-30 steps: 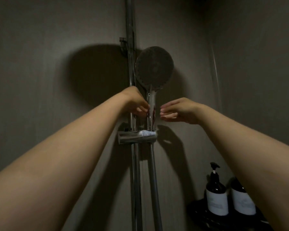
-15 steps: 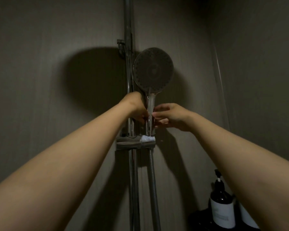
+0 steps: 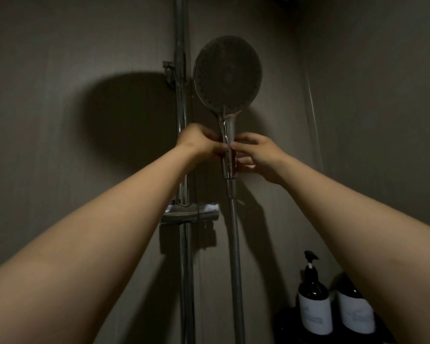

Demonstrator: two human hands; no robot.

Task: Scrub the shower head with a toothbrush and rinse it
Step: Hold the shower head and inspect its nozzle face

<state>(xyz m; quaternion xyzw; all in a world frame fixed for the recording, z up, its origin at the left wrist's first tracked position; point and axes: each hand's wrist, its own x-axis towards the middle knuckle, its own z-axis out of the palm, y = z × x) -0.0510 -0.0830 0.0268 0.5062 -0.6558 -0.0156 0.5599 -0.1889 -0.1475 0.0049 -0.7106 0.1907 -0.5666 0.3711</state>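
Observation:
A round chrome shower head point(image 3: 227, 75) with a dark nozzle face stands upright in front of the grey wall, its handle pointing down. My left hand point(image 3: 200, 142) grips the handle from the left. My right hand point(image 3: 257, 153) holds the same handle from the right, fingers curled round it. The handle's lower end sits clear above the slider bracket point(image 3: 189, 214), and the metal hose point(image 3: 235, 256) hangs from it. No toothbrush is in view.
A vertical chrome riser rail point(image 3: 181, 100) runs up the wall left of the shower head. Two dark pump bottles point(image 3: 313, 309) with white labels stand on a dark corner shelf at the lower right. The room is dim.
My right hand closed in from the right and took hold of the handle. The shower head has risen out of the slider bracket, which is now well below the handle's end.

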